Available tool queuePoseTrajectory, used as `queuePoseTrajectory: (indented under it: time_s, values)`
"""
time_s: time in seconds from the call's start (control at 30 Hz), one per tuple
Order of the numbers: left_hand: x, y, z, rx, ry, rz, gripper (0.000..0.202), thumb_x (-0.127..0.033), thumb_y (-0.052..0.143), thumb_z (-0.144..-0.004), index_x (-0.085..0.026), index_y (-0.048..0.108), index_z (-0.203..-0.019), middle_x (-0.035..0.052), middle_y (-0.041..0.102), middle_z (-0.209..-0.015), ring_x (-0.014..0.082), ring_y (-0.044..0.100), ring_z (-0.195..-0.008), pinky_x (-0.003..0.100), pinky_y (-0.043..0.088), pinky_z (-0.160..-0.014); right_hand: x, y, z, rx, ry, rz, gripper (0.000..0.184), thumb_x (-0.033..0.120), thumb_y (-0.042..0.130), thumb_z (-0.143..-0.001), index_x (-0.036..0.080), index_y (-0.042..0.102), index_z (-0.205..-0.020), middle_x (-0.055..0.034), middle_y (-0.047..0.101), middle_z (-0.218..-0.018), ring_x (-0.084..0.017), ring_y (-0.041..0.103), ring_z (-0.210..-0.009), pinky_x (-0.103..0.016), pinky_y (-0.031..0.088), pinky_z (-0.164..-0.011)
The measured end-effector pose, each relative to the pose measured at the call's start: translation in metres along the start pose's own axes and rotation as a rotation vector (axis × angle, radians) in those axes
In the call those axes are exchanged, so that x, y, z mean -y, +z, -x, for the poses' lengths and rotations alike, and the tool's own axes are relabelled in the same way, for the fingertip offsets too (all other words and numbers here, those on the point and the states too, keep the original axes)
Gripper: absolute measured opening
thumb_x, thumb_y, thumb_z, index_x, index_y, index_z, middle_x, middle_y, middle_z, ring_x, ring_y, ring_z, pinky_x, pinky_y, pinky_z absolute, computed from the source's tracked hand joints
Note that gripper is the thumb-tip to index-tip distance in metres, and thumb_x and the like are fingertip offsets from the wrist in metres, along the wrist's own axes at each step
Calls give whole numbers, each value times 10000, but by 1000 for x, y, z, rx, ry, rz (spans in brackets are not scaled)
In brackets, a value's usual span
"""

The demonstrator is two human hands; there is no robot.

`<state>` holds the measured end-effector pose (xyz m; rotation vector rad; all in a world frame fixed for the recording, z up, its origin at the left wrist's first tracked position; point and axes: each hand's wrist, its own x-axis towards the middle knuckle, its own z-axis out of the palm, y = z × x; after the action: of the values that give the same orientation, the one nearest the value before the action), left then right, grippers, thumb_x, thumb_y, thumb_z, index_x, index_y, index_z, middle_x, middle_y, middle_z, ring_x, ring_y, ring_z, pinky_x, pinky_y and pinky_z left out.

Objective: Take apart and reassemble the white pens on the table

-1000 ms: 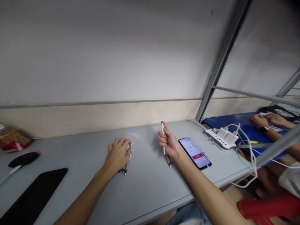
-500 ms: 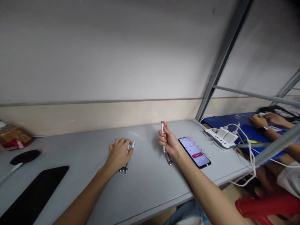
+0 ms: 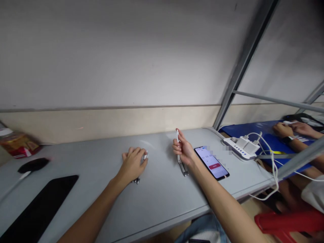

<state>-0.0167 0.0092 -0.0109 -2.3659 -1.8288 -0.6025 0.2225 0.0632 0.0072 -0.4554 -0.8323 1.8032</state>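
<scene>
Beyond the grey desk's (image 3: 154,209) front edge, open desktop stretches between the hands. At least two metal pen tips (image 3: 138,181) poke from under the left hand (image 3: 133,165), its fingers bent close together; whether they pinch, I can't tell. The right hand (image 3: 185,151) wraps its fingers around one upright white pen (image 3: 177,135), two more silver tips (image 3: 185,172) below, one phone (image 3: 212,163) beside.
</scene>
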Motion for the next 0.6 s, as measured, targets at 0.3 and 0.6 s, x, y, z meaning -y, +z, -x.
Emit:
queuePoseTrajectory:
  time_s: [0.3,0.6]
  values:
    - [-3,1,1,20,40,48,128,-256,463,-862,-226,584,-891,45,661,-886,245,484,-930,358,274,-729,-1,1,3,-24,61,335,360,236,655,-719,244,519,-1053,17,565,-762,-119,560,-640,-257,475,-599]
    - [-4,1,1,41,45,95,151,-265,504,-834,-243,614,-934,25,651,-806,234,501,-897,346,267,-717,-7,-14,-4,-272,-208,1298,179,258,631,-692,168,618,-846,-33,615,-809,-167,539,-766,-301,398,-715]
